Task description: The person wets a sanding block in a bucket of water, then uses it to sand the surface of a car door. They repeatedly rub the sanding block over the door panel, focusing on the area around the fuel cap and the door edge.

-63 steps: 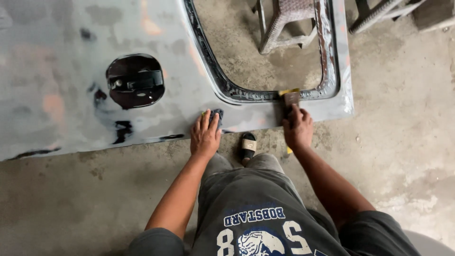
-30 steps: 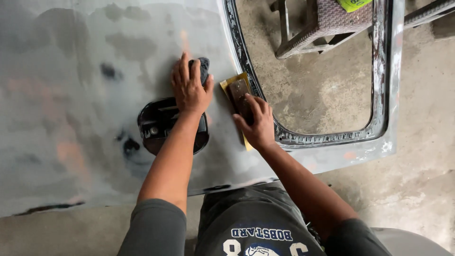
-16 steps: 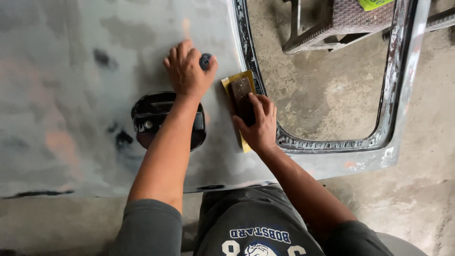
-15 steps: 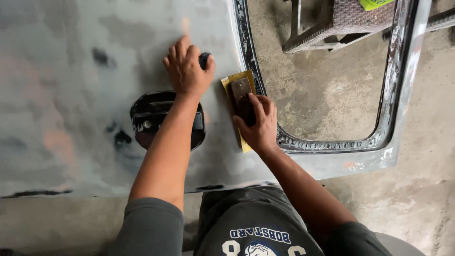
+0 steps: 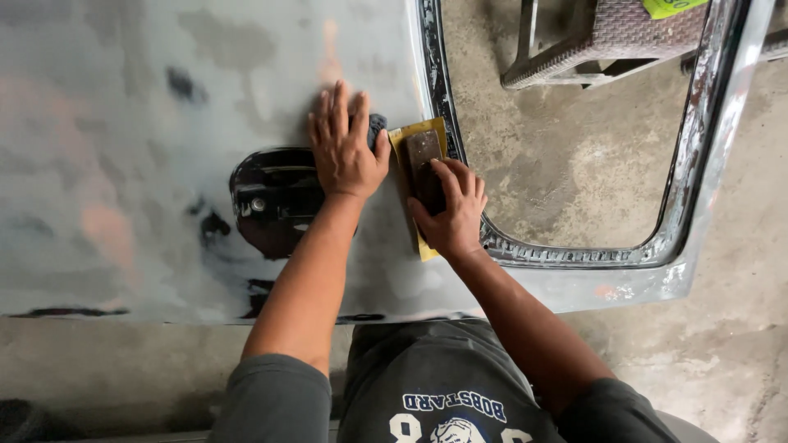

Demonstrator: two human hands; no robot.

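Grey primed car door (image 5: pixel 123 123) flat on the floor, window opening toward its right edge. Right hand (image 5: pixel 450 212) pressed over a brown sanding block (image 5: pixel 423 160) on yellow sandpaper (image 5: pixel 402 138), long axis along the window frame. Left hand (image 5: pixel 345 152) just beside, fingers spread flat over a dark pad (image 5: pixel 377 127), nearer the handle recess (image 5: pixel 275 201).

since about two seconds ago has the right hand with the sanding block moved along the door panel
Yes. The right hand left the panel's bottom edge for a spot beside the window opening.
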